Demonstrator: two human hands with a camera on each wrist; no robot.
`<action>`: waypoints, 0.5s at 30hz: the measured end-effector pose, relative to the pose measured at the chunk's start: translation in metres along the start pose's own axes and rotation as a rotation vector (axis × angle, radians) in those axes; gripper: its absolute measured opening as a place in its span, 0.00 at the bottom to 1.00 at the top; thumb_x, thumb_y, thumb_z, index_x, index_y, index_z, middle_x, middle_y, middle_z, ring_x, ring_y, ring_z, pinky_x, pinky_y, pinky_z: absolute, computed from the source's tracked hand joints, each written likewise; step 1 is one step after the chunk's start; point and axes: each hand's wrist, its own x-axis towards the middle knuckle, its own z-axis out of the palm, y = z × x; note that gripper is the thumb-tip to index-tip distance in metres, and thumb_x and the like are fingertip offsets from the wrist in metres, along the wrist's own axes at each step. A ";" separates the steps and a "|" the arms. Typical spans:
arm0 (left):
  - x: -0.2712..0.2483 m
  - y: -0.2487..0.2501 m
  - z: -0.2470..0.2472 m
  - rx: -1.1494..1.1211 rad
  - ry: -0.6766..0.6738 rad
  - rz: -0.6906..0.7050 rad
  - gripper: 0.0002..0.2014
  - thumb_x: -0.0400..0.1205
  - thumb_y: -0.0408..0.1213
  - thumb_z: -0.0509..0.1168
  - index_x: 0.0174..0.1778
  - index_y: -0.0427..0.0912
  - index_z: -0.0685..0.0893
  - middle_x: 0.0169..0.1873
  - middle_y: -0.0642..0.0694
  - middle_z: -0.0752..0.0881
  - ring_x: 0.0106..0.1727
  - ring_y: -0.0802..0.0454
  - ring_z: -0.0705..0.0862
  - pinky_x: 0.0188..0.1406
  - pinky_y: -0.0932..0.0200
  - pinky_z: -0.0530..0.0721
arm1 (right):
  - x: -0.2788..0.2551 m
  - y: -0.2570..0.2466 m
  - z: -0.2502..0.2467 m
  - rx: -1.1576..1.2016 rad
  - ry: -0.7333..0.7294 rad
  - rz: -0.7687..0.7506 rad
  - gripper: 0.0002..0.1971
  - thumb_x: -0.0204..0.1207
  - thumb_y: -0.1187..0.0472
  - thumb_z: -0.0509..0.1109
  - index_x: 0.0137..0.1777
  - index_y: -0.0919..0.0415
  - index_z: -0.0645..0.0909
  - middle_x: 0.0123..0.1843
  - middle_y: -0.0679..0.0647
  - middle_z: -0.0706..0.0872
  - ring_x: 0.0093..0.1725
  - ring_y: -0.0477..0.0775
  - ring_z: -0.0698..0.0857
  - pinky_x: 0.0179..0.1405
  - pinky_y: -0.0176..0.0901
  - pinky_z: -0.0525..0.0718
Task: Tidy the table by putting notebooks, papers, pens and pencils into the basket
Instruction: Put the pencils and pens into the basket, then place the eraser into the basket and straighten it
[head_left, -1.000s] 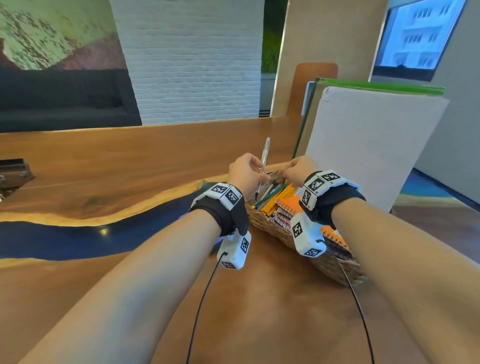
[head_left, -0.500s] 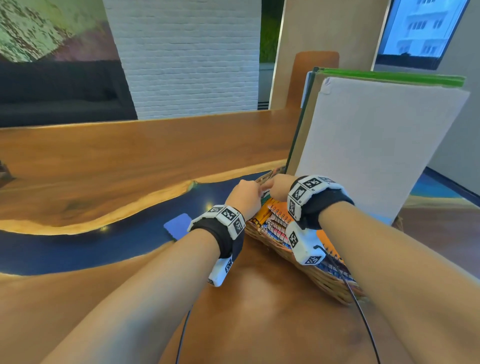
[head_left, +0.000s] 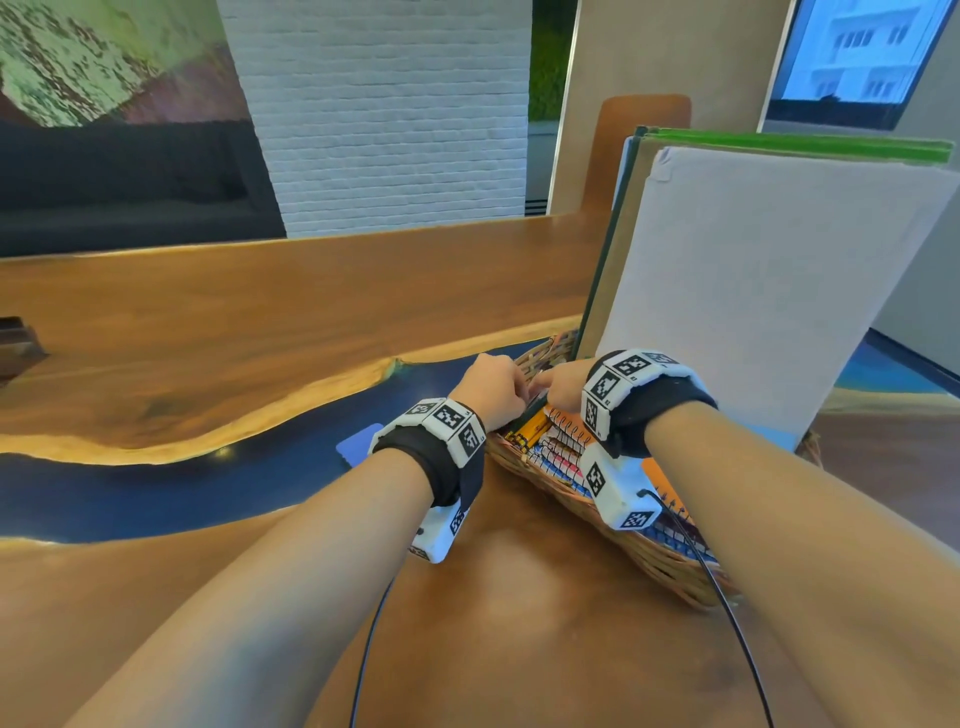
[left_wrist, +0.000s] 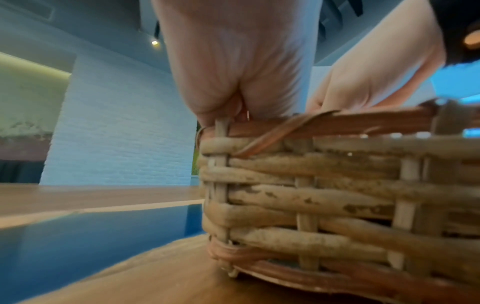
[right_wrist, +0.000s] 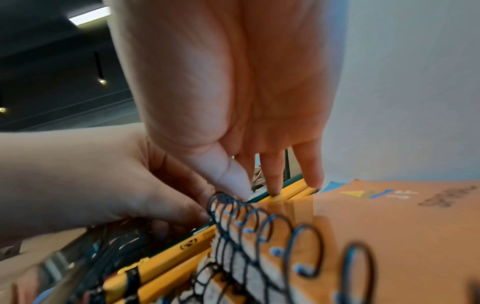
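A wicker basket (head_left: 649, 558) (left_wrist: 311, 195) stands on the wooden table (head_left: 260, 312). In it lie an orange spiral notebook (head_left: 662, 475) (right_wrist: 389, 226) and several yellow pencils (head_left: 532, 431) (right_wrist: 161, 265). A large white paper pad (head_left: 769, 301) and a green-edged book (head_left: 805, 143) stand upright in it. My left hand (head_left: 522, 389) (right_wrist: 168, 216) reaches over the basket's near-left rim. Its curled fingers pinch down among the pens, and the pen it holds is mostly hidden. My right hand (head_left: 556, 379) (right_wrist: 275, 189) presses straight fingers on the pencils.
A small blue card (head_left: 358, 444) lies on the table's dark blue strip, left of the basket. A brown chair back (head_left: 644, 150) rises behind the table. A dark object (head_left: 15, 343) sits at the far left edge.
A second ago my left hand held a pen upright above the basket. It has come down into the basket with the pen. Both hands now sit lower.
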 end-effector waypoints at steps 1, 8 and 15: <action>-0.001 0.000 0.000 0.012 -0.003 -0.009 0.10 0.80 0.30 0.64 0.47 0.37 0.91 0.48 0.41 0.90 0.52 0.45 0.86 0.55 0.53 0.85 | 0.000 0.000 0.000 0.001 0.002 0.004 0.23 0.84 0.67 0.51 0.79 0.57 0.63 0.78 0.58 0.70 0.76 0.58 0.70 0.69 0.44 0.70; -0.008 -0.004 -0.012 -0.016 0.004 0.036 0.10 0.79 0.27 0.62 0.47 0.34 0.90 0.48 0.41 0.89 0.47 0.50 0.83 0.52 0.56 0.84 | -0.006 0.004 0.001 0.165 0.064 -0.035 0.21 0.82 0.68 0.56 0.74 0.57 0.73 0.73 0.56 0.76 0.72 0.56 0.75 0.67 0.42 0.73; -0.024 -0.035 -0.039 -0.121 0.385 -0.120 0.12 0.79 0.28 0.58 0.49 0.36 0.87 0.47 0.41 0.88 0.50 0.45 0.84 0.46 0.60 0.78 | -0.008 -0.010 -0.006 0.275 0.232 -0.101 0.18 0.82 0.64 0.56 0.67 0.61 0.80 0.66 0.59 0.83 0.64 0.60 0.82 0.64 0.50 0.80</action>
